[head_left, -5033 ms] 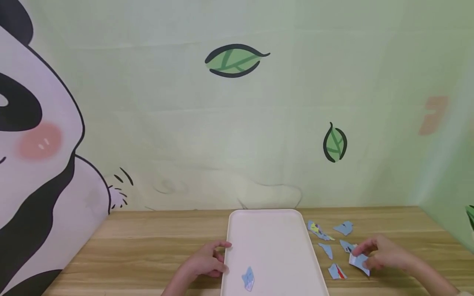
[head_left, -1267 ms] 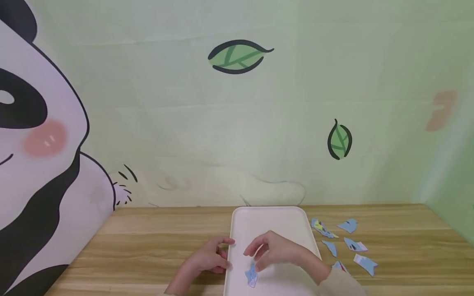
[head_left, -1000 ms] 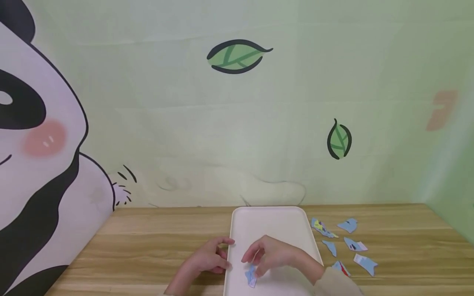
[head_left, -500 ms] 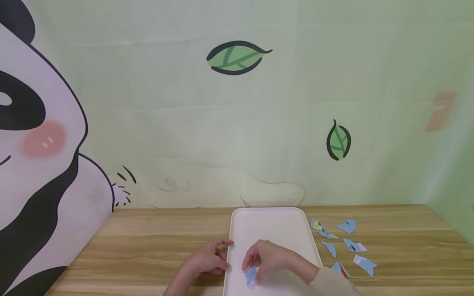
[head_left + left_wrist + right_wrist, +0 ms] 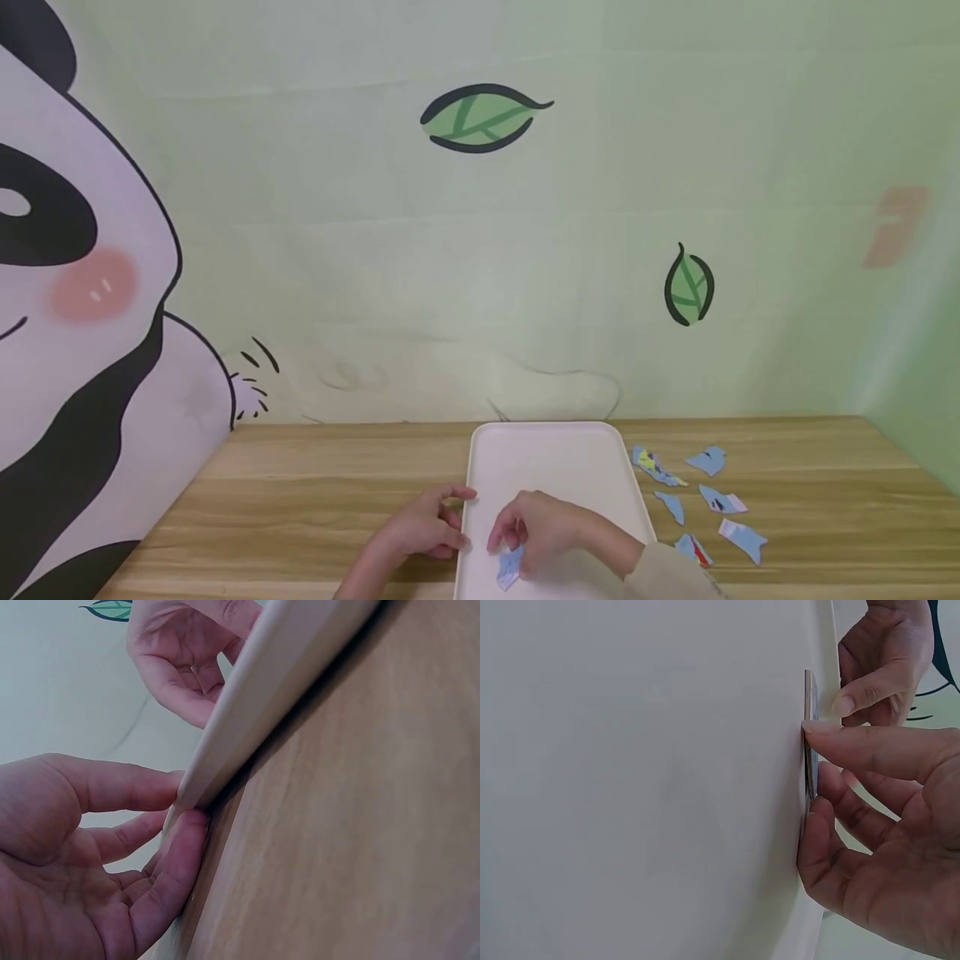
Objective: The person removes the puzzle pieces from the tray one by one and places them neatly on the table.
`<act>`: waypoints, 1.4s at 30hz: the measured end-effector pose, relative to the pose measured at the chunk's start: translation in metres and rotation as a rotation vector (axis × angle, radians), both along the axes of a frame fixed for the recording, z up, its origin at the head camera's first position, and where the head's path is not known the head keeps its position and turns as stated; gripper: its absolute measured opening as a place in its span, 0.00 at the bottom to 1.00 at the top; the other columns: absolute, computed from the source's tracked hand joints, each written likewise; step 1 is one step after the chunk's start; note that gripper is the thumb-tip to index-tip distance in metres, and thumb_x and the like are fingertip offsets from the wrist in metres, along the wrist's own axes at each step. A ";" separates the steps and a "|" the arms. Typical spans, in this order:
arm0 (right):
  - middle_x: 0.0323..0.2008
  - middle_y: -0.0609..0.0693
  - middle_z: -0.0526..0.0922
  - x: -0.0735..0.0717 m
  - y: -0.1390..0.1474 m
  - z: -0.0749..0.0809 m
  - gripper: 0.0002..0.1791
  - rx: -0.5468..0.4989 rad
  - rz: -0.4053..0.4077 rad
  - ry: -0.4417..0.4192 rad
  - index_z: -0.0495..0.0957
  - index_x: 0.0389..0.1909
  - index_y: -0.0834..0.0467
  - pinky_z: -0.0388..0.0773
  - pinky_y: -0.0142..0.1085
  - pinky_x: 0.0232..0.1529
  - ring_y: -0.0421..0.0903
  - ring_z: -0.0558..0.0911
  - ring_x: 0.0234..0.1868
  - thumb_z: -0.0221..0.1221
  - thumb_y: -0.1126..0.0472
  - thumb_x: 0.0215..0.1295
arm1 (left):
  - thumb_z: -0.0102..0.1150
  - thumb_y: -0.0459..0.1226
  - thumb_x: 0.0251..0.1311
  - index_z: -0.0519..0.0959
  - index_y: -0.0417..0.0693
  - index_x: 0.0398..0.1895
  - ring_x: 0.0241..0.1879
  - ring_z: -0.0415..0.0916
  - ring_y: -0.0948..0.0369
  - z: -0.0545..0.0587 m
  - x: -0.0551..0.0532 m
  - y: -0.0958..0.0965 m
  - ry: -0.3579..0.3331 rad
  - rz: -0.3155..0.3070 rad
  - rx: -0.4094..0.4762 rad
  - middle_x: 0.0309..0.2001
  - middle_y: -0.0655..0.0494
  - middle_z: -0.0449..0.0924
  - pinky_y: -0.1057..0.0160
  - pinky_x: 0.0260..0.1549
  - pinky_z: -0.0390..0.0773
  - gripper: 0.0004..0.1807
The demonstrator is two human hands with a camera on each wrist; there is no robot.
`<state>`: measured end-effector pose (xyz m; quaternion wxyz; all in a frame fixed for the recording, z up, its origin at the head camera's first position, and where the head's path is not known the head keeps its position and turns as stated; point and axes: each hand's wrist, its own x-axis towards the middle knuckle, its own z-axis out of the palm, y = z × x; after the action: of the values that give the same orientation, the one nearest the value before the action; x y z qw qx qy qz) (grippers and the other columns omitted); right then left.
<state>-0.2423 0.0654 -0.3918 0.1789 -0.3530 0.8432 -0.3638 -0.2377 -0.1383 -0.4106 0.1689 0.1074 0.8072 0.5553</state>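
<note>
A blue, irregular puzzle piece lies on the near left part of a white tray. My right hand pinches it between thumb and fingertips. From the right wrist view, the piece shows as a thin edge-on slab against the tray, thumb at one side and fingers at the other. My left hand holds the tray's left rim, index finger and thumb spread along it. In the left wrist view, digits touch the outer wall of the tray.
Several more puzzle pieces lie loose on the wooden table, right of the tray, including a yellow-and-blue piece, a piece with a red stripe and a blue-and-white piece. Behind stands a green wall with a panda print.
My right hand has left the loose pieces at right and come over the tray, lowering onto the piece there, which has shifted and turned slightly. My left hand stays at the rim.
</note>
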 end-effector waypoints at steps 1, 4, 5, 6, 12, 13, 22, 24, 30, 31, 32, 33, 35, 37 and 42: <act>0.18 0.43 0.70 0.000 0.000 0.000 0.20 0.004 0.002 0.000 0.81 0.27 0.59 0.64 0.24 0.25 0.32 0.66 0.21 0.62 0.81 0.28 | 0.61 0.21 0.40 0.68 0.37 0.55 0.23 0.70 0.60 0.000 0.000 0.000 0.000 -0.001 0.001 0.28 0.50 0.68 0.66 0.21 0.76 0.32; 0.17 0.42 0.69 0.000 0.000 0.001 0.19 0.017 0.016 0.008 0.81 0.26 0.60 0.62 0.23 0.25 0.32 0.65 0.21 0.62 0.81 0.29 | 0.61 0.21 0.40 0.68 0.37 0.55 0.23 0.70 0.60 0.001 0.000 0.000 -0.001 -0.001 0.002 0.28 0.50 0.68 0.66 0.22 0.77 0.32; 0.16 0.41 0.68 0.000 0.000 0.001 0.18 0.021 0.021 0.012 0.81 0.25 0.60 0.62 0.23 0.24 0.31 0.65 0.20 0.62 0.81 0.30 | 0.61 0.21 0.40 0.68 0.37 0.55 0.23 0.70 0.60 0.001 0.000 0.000 -0.002 -0.001 0.002 0.28 0.50 0.68 0.66 0.22 0.77 0.32; 0.16 0.41 0.68 0.000 0.000 0.001 0.18 0.022 0.027 0.015 0.82 0.25 0.60 0.61 0.22 0.24 0.31 0.64 0.20 0.62 0.81 0.30 | 0.61 0.21 0.40 0.68 0.37 0.55 0.23 0.70 0.60 0.001 0.000 0.000 -0.002 -0.001 0.001 0.28 0.50 0.68 0.66 0.22 0.77 0.32; 0.14 0.38 0.68 0.001 0.000 0.002 0.16 0.058 0.029 0.085 0.83 0.24 0.58 0.61 0.22 0.25 0.30 0.64 0.18 0.64 0.79 0.31 | 0.61 0.22 0.40 0.68 0.37 0.55 0.23 0.70 0.60 0.000 -0.001 0.000 0.004 -0.002 -0.002 0.28 0.50 0.68 0.65 0.21 0.77 0.32; 0.14 0.38 0.69 0.001 0.001 0.003 0.16 0.062 0.022 0.094 0.83 0.24 0.58 0.62 0.23 0.25 0.30 0.65 0.17 0.64 0.79 0.31 | 0.61 0.21 0.40 0.68 0.37 0.55 0.23 0.70 0.60 -0.001 -0.001 0.000 0.005 -0.002 -0.002 0.28 0.50 0.68 0.65 0.21 0.77 0.32; 0.25 0.44 0.79 -0.004 0.009 0.004 0.20 -0.048 0.099 -0.032 0.82 0.32 0.62 0.71 0.24 0.26 0.31 0.71 0.26 0.62 0.81 0.34 | 0.62 0.22 0.41 0.68 0.38 0.55 0.23 0.70 0.60 0.000 -0.003 0.001 0.011 -0.006 -0.015 0.28 0.51 0.68 0.65 0.22 0.77 0.32; 0.25 0.45 0.79 -0.006 0.011 0.004 0.19 -0.065 0.113 -0.063 0.82 0.32 0.63 0.71 0.24 0.25 0.32 0.72 0.26 0.62 0.81 0.35 | 0.62 0.21 0.41 0.68 0.37 0.55 0.23 0.70 0.60 0.000 -0.003 0.000 0.012 -0.004 -0.016 0.28 0.50 0.68 0.65 0.22 0.77 0.32; 0.25 0.45 0.82 -0.008 0.022 0.009 0.14 -0.088 0.064 -0.096 0.83 0.29 0.63 0.70 0.23 0.23 0.33 0.73 0.22 0.62 0.79 0.37 | 0.61 0.21 0.41 0.68 0.37 0.55 0.22 0.70 0.60 0.001 -0.002 0.002 0.010 -0.005 -0.017 0.28 0.51 0.68 0.65 0.22 0.77 0.32; 0.25 0.45 0.82 -0.008 0.025 0.010 0.14 -0.094 0.054 -0.098 0.83 0.29 0.63 0.70 0.23 0.23 0.33 0.73 0.22 0.62 0.78 0.38 | 0.61 0.21 0.41 0.68 0.37 0.55 0.22 0.70 0.60 0.001 -0.002 0.003 0.011 -0.007 -0.015 0.28 0.51 0.68 0.65 0.22 0.77 0.32; 0.26 0.47 0.83 -0.009 0.027 0.012 0.14 -0.101 0.047 -0.102 0.83 0.30 0.64 0.70 0.23 0.23 0.33 0.74 0.22 0.62 0.77 0.38 | 0.61 0.21 0.41 0.68 0.37 0.55 0.22 0.70 0.60 0.001 -0.002 0.004 0.012 -0.008 -0.015 0.28 0.51 0.68 0.65 0.22 0.77 0.32; 0.26 0.48 0.83 -0.009 0.030 0.014 0.13 -0.105 0.041 -0.101 0.83 0.30 0.64 0.70 0.23 0.23 0.33 0.74 0.22 0.63 0.76 0.39 | 0.61 0.21 0.41 0.68 0.37 0.55 0.22 0.70 0.60 0.000 -0.002 0.004 0.013 -0.009 -0.014 0.28 0.51 0.68 0.65 0.22 0.77 0.32; 0.26 0.50 0.84 -0.009 0.036 0.018 0.12 -0.114 0.047 -0.093 0.83 0.32 0.64 0.71 0.23 0.24 0.33 0.76 0.23 0.64 0.74 0.42 | 0.61 0.21 0.41 0.68 0.37 0.55 0.22 0.69 0.61 0.000 -0.002 0.003 0.015 -0.008 -0.012 0.27 0.51 0.68 0.65 0.22 0.77 0.32; 0.28 0.52 0.84 -0.009 0.044 0.022 0.11 -0.122 0.060 -0.083 0.83 0.33 0.65 0.73 0.24 0.26 0.32 0.77 0.24 0.64 0.72 0.44 | 0.62 0.21 0.40 0.68 0.37 0.55 0.22 0.69 0.60 -0.001 -0.002 0.002 0.018 -0.007 -0.016 0.27 0.51 0.67 0.66 0.21 0.77 0.32; 0.30 0.53 0.84 -0.009 0.070 0.032 0.11 -0.137 0.076 -0.064 0.82 0.36 0.67 0.75 0.25 0.29 0.32 0.77 0.26 0.62 0.70 0.49 | 0.62 0.21 0.40 0.68 0.37 0.56 0.23 0.69 0.60 -0.001 -0.002 0.000 0.020 -0.013 -0.016 0.28 0.50 0.68 0.65 0.22 0.77 0.33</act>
<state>-0.2511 0.1354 -0.3598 0.1947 -0.3842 0.7963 -0.4248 -0.2397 -0.1384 -0.4118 0.1653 0.1167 0.8124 0.5468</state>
